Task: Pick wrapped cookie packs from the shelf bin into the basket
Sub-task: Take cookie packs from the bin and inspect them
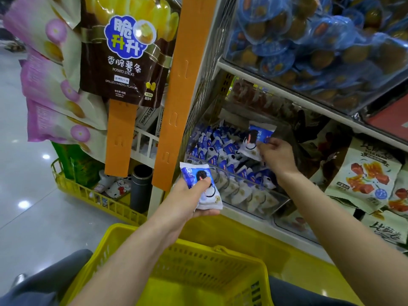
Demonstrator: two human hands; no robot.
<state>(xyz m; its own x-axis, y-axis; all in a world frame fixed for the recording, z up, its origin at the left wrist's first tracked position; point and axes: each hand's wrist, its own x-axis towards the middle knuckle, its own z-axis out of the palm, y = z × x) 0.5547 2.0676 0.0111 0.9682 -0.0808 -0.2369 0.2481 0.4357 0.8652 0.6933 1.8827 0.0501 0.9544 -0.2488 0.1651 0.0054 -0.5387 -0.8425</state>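
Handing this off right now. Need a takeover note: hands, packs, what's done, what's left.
Left hand: holds a small stack of cookie packs in front of the bin, above the basket.
Right hand: pinches a single pack lifted over the bin, which holds many more.
Done: packs picked; none visible in the basket.
Left: drop both hands' packs into the basket, then pick more.

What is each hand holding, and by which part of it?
The left hand grips a small stack of cookie packs, thumb on top, fingers underneath. The right hand pinches a single cookie pack by its right edge, over the bin.
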